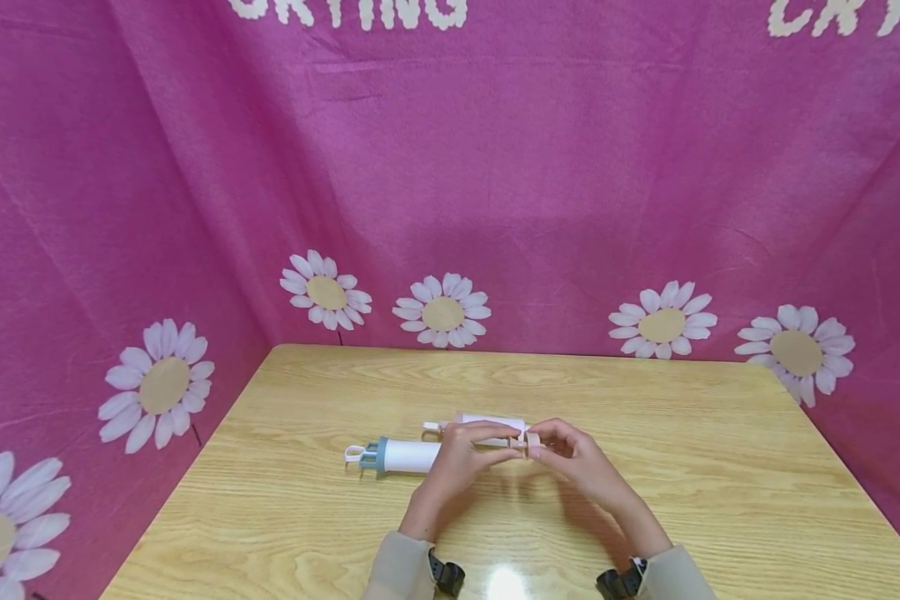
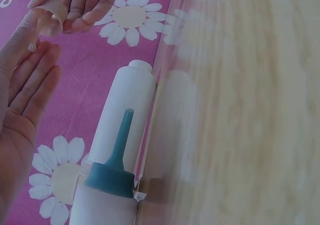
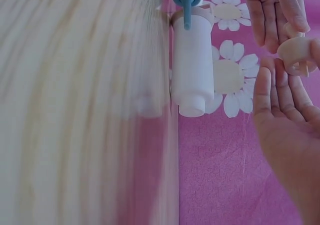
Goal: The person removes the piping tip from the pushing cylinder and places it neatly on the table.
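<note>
A small beige ring-shaped cap [image 1: 532,442] is held between both hands above the table. My left hand [image 1: 465,454] pinches its narrow left part, and my right hand [image 1: 581,467] pinches the ring [image 3: 294,54] from the right. Fingers partly cover the cap. Behind the hands lies a white tube [image 3: 192,60] with a beige collar and a short neck at its end. Nearer to me, left of my left hand, lies a second white tube [image 1: 412,457] with blue-green handles; a blue-green nozzle cap [image 2: 111,180] is on its other end.
The tubes lie on a wood-grain table [image 1: 307,533]. A magenta cloth [image 1: 495,167] with daisies hangs along the back and sides. Black bands with cameras [image 1: 447,575] sit on both wrists.
</note>
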Demonstrator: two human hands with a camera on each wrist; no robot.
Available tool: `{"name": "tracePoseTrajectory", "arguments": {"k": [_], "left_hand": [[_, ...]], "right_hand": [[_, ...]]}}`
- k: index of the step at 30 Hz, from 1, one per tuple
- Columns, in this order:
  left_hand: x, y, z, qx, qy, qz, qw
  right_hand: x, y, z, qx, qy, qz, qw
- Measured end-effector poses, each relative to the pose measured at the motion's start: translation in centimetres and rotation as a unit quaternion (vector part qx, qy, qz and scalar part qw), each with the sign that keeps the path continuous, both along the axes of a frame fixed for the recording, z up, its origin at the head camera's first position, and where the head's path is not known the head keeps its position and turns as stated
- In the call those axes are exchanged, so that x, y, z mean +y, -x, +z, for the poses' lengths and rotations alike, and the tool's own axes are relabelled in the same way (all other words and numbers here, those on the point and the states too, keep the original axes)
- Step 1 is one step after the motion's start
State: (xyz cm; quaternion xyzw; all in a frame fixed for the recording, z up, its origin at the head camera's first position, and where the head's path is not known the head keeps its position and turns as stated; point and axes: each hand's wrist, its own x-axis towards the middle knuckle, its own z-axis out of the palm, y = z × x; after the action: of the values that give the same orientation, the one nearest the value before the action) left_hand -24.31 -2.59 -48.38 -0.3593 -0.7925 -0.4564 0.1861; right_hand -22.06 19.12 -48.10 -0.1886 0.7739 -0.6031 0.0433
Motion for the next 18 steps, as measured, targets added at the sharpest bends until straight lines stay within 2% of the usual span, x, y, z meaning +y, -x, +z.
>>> {"name": "tracePoseTrajectory", "arguments": {"k": [5,18], "left_hand": [[0.0,0.3,-0.1,0.005,-0.005,0.004,1.0],[0.0,0.5,-0.5,-0.032,-0.02,0.024,0.999]], "right_hand": [[0.3,-0.1,0.1,-0.003,0.01,-0.023,0.9997],[2.8,-0.4,0.1,0.006,-0.007,-0.061,0.9981]]}}
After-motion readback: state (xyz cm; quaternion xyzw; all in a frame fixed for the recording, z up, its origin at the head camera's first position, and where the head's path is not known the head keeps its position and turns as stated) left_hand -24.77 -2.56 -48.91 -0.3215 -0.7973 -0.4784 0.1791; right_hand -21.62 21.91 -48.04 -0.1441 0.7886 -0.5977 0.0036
